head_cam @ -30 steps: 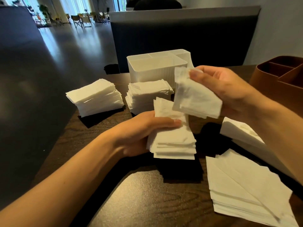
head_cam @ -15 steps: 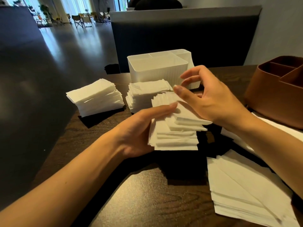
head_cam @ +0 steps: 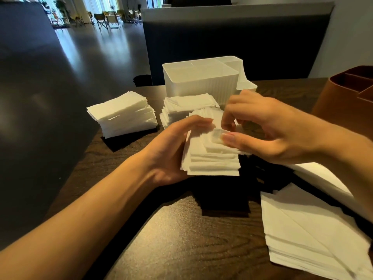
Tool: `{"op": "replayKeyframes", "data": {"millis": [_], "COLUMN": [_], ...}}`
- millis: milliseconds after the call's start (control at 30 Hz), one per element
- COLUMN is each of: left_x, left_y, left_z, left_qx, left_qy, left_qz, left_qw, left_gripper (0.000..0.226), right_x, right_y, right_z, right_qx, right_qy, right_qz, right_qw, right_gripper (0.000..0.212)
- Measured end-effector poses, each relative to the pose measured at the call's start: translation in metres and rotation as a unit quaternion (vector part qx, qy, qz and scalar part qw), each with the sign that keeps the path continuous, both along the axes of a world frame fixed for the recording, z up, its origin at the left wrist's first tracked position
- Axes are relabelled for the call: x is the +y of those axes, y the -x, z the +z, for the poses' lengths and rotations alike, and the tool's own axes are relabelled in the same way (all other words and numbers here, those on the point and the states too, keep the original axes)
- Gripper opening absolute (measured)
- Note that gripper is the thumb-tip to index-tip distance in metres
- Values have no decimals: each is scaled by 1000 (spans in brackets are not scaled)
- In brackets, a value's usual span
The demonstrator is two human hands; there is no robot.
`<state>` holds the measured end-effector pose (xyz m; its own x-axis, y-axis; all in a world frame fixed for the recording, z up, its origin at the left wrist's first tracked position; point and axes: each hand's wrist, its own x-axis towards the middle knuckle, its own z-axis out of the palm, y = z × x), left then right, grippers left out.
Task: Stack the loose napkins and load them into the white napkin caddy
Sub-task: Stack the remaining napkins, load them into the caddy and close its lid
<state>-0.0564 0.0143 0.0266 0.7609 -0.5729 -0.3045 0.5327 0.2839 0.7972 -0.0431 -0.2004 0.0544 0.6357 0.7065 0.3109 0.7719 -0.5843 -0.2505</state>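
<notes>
- Two hands work one napkin stack (head_cam: 212,160) at the table's middle: the left hand (head_cam: 171,150) cups its left side with curled fingers, and the right hand (head_cam: 268,130) pinches the top napkin's corner.
- Stacking is still the step in hand; next, I judge, the edges need squaring before loading.
- Behind it, the white napkin caddy (head_cam: 201,85) shows no napkins in its front compartment.
- At far right, the brown caddy (head_cam: 347,93) shows nothing inside.

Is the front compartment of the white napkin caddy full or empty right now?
Empty: the white napkin caddy shows bare inner walls; no napkins rise above its rim.
</notes>
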Motion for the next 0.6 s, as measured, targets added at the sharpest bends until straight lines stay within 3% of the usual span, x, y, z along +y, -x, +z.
{"op": "replayKeyframes", "data": {"millis": [233, 300, 433, 500, 600], "left_x": [1, 1, 4, 4, 3], "left_y": [1, 3, 1, -1, 0], "left_z": [0, 1, -3, -4, -4], "left_qx": [34, 38, 10, -2, -23], "left_qy": [39, 54, 48, 36, 10], "left_qz": [-24, -32, -19, -5, 6], "left_qw": [998, 997, 999, 999, 1000], "left_gripper": [49, 52, 39, 29, 19], "right_x": [8, 11, 17, 16, 13], "right_y": [-2, 2, 10, 8, -2], "right_z": [-1, -1, -4, -5, -7], "right_qx": [-243, -224, -52, -43, -68], "right_qy": [-101, -95, -91, -147, -195], "right_qz": [0, 42, 88, 63, -65], "right_qw": [965, 969, 991, 986, 976], "right_gripper": [26, 25, 33, 37, 35]}}
